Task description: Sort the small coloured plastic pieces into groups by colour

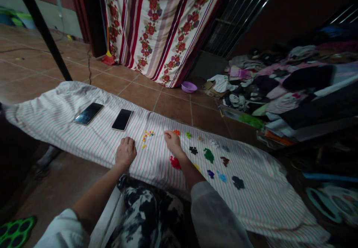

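My left hand [125,152] rests closed on the striped cloth [95,145], its fingers curled under; what they hold, if anything, is hidden. My right hand [172,142] is closed in a pinch beside a pile of small orange pieces [176,132]; anything between its fingertips is too small to make out. Between both hands lies a loose scatter of mixed yellow and orange pieces [144,140]. Below my right wrist is a red pile [175,162]. Further right sit several single-colour piles, among them black [193,150], dark green [208,155], brown [224,161] and light blue [222,176].
Two phones, one larger [88,113] and one smaller [122,119], lie on the cloth's left part. Beyond the cloth are a tiled floor, a floral curtain [152,28], a purple basin [189,87] and heaped clothes [279,80]. A dark pole [44,31] slants at upper left.
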`<state>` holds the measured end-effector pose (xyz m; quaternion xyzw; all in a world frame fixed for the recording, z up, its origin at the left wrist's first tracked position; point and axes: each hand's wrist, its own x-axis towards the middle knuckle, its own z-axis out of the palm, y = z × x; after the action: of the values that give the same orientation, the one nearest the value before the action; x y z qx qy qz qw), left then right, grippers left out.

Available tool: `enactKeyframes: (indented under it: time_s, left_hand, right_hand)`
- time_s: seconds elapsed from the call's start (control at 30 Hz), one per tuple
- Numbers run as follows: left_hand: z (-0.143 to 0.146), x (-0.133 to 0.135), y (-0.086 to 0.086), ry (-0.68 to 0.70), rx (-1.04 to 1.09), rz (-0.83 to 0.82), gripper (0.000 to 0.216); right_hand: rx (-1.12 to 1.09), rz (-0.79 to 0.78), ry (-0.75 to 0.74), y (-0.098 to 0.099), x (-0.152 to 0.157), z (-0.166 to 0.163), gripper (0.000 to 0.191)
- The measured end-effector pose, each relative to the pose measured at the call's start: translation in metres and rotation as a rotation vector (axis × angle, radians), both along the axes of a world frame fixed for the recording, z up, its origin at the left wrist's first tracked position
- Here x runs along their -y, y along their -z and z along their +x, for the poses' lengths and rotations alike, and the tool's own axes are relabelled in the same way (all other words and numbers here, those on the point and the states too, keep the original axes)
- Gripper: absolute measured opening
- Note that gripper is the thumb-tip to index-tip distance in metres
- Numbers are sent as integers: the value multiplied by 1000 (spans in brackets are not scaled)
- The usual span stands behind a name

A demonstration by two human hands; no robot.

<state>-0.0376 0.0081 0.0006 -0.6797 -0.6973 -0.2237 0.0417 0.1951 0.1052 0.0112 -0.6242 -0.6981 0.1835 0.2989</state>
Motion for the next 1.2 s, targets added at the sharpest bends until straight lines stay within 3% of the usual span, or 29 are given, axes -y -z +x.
enactKeyframes:
  time_s: [0.13,0.37,0.97,1.2]
  left_hand:
    - [0,-1,1,3,-6,-12,15]
    - [0,-2,2,5,5,-17,14]
    - [0,-1,1,3,3,-6,14]
    - [0,0,-1,1,-12,1,15]
  right_hand:
    - [14,36,-134,5,0,-34,28]
    - [131,-27,-124,4,-6,-62,27]
    - [113,42,-151,12,8,-60,18]
    - [38,72,-167,17,17,-50,23]
